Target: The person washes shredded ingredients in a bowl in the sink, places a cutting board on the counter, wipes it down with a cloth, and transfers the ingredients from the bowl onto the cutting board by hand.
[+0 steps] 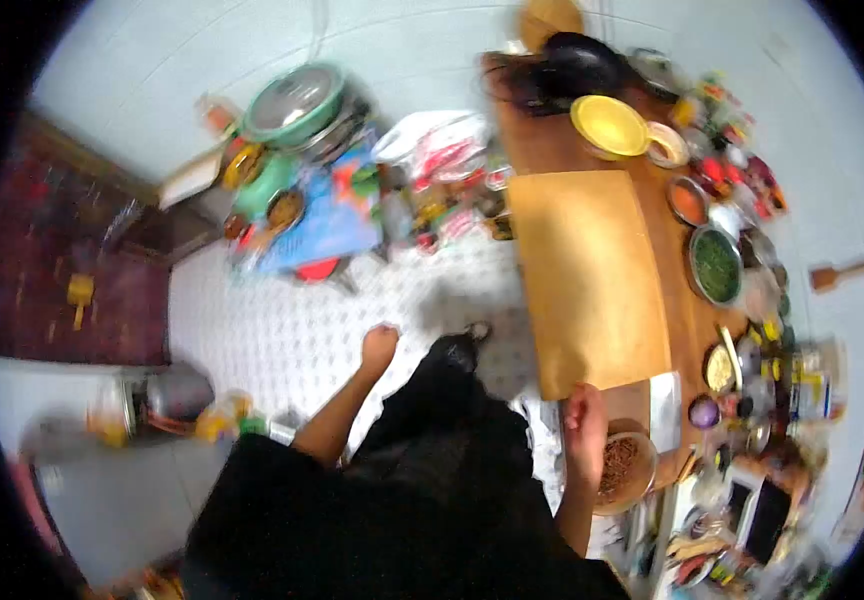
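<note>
My left hand (380, 347) hangs over the tiled floor, away from any surface, with its fingers curled into a fist. No object shows in it. My right hand (584, 428) is beside the near corner of a large wooden cutting board (592, 280). Blur hides whether its fingertips touch the board, and its fingers look partly bent. Just right of that hand is a bowl of brown shredded food (624, 470). A white rectangular item (664, 410) lies by the board's near end.
Along the wooden counter (532, 140) stand a yellow basin (609, 126), a bowl of chopped greens (716, 264), a purple onion (704, 411) and a black wok (580, 66). A low table (327, 220) with a green basin (297, 105) is across the floor. A fridge-like white cabinet (122, 510) stands left.
</note>
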### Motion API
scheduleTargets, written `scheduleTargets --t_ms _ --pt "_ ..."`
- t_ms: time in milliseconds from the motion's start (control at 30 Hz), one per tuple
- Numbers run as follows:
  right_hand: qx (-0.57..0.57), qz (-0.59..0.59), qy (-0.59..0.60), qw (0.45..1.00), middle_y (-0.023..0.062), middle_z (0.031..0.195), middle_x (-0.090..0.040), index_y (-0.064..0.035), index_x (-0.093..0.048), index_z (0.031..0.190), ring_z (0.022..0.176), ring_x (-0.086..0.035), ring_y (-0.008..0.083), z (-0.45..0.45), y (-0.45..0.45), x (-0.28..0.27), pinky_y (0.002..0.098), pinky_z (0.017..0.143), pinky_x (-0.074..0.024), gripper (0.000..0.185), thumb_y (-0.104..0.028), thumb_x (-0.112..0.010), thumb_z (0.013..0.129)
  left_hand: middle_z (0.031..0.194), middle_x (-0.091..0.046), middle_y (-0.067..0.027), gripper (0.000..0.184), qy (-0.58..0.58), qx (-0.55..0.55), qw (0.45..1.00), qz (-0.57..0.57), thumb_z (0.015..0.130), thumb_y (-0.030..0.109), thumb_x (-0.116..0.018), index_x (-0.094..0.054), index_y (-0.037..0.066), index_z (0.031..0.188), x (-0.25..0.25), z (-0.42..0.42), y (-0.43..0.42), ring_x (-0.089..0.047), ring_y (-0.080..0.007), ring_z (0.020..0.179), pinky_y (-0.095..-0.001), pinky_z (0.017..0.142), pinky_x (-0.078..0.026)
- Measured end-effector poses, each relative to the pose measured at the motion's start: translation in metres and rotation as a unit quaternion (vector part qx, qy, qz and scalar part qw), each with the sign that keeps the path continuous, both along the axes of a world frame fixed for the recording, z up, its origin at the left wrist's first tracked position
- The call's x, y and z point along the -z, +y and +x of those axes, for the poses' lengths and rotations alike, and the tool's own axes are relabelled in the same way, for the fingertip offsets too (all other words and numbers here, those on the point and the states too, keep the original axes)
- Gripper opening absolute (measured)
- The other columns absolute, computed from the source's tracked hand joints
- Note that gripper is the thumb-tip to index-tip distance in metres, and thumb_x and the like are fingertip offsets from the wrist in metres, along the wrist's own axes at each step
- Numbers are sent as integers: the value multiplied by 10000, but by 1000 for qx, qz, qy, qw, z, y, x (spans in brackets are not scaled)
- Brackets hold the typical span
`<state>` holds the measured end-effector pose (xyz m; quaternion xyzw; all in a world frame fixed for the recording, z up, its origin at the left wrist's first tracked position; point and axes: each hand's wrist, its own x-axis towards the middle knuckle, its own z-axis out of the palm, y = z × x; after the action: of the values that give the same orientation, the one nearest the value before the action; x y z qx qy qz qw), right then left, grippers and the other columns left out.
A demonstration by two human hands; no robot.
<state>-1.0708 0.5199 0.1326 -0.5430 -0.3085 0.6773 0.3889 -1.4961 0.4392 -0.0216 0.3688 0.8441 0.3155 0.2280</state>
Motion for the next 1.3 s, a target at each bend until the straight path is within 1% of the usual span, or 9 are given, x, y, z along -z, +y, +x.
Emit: scheduleTargets --t_ms 100,167,333,367,500,733,900,1033,1300 --pt "82 -60 -38 994 -19 788 -551 -73 -634 1018 644 -460 73 25 -21 5 222 552 -375 217 -230 -502 949 697 -635 -147 312 -95 73 993 19 845 285 -587 -639 -18 792 11 58 58 -577 -233 649 -364 664 -472" --pt "188 -114 -99 970 -10 813 -579 -79 -647 1067 667 -476 84 -7 -63 -5 230 588 -398 241 -232 -498 955 735 -612 -24 218 -206 174 961 57 916 186 -550 -636 17 809 -60 85 73 -538 -121 734 -299 712 -447" --pt "203 -69 78 974 -51 848 -555 -89 -621 1150 689 -473 51 -57 -222 -13 182 599 -372 255 -257 -525 984 802 -576 -49 183 -243 461 850 81 980 131 -493 -585 -19 932 -218 175 27 -526 -140 795 -277 772 -438" --pt "252 -63 100 960 -51 848 -555 -89 -621 1150 689 -473 51 52 -220 31 182 599 -372 255 -257 -525 984 804 -579 -60 181 -240 474 837 127 980 130 -490 -584 -22 947 -191 307 33 -532 -148 797 -281 774 -442" --pt "371 -41 76 924 -61 852 -562 -99 -621 1137 680 -464 39 107 -373 2 174 610 -383 226 -223 -495 995 849 -594 -73 174 -221 584 768 142 969 136 -500 -586 -15 983 -187 412 -117 -543 -161 824 -294 776 -444" --pt "625 -67 59 775 -33 825 -583 -108 -639 1078 698 -490 64 268 -537 -20 195 622 -402 221 -203 -502 932 854 -603 -53 149 -229 752 612 -85 947 141 -547 -618 27 1009 -189 655 -249 -569 -159 799 -300 746 -461" --pt "714 -29 87 694 -40 795 -578 -87 -649 1022 662 -475 56 351 -634 33 194 606 -393 208 -223 -508 953 857 -631 -67 199 -197 832 506 -112 948 115 -536 -585 25 1120 -70 781 -321 -610 -150 753 -298 677 -496" --pt "735 -70 130 661 -37 796 -577 -71 -641 1077 656 -483 39 430 -664 66 174 550 -369 234 -238 -521 967 820 -611 -79 191 -205 754 564 -268 958 99 -516 -572 38 1129 -67 892 -365 -585 -143 644 -295 576 -489" --pt "715 -148 95 677 -22 814 -591 -67 -646 1063 662 -504 60 682 -739 105 203 575 -383 237 -244 -501 1002 785 -609 -104 183 -161 796 546 -208 963 136 -533 -539 24 1107 -25 1147 -422 -606 -191 681 -322 612 -469"
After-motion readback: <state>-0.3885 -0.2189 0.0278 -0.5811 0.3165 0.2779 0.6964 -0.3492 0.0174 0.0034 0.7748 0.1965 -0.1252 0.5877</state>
